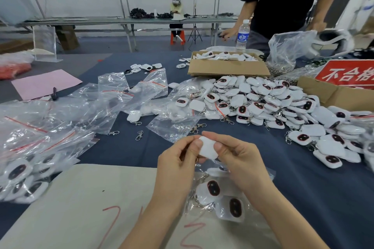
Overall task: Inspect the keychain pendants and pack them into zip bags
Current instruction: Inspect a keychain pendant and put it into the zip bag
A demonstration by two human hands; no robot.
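Inspection is proceeding: I am pinching one white pendant point(207, 147) between left hand point(178, 164) and right hand point(240, 162); next, bagging into the zip bag point(220, 198) below.

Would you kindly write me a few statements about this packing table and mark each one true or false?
1. The left hand and right hand both pinch one white pendant. True.
2. The water bottle lies on its side. False: it stands upright behind the cardboard box.
3. A zip bag with pendants inside lies below the hands. True.
4. The loose pendant pile sits left of the hands. False: it lies ahead, to their right.
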